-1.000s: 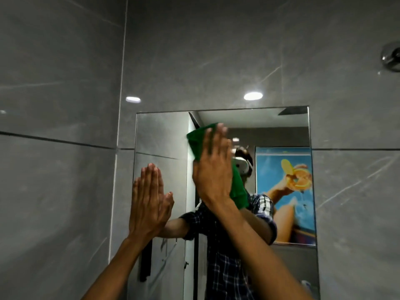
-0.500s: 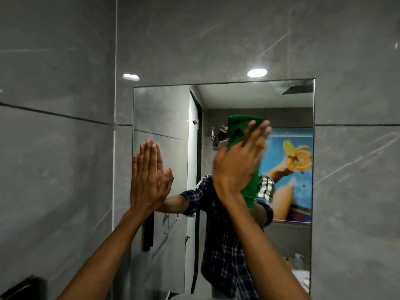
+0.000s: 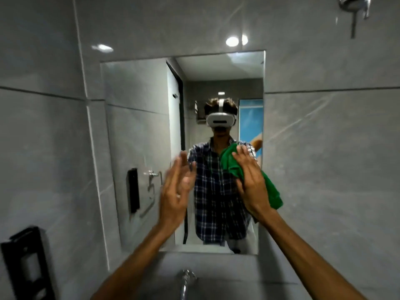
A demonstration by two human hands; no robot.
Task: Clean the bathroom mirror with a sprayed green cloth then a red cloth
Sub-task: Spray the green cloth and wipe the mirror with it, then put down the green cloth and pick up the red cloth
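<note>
**Non-task items, referenced to the chrome tap**

Chrome tap (image 3: 185, 282) sits bottom centre, blurred. Grey tiled wall (image 3: 324, 159) rises behind it on all sides, glossy, with ceiling-light glare spots (image 3: 232, 41) high above the tap. Black wall bracket (image 3: 26, 263) is mounted far left of the tap, at about the same height. Chrome fitting (image 3: 354, 5) sits at the top right corner, well up and right of the tap, partly cut off.

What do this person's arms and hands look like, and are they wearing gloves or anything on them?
Both hands, the left hand and the right hand, are bare: no gloves, and no watch shows. Both forearms are bare too. In the mirror, the reflection shows a dark blue and white checked shirt with short sleeves.
</note>
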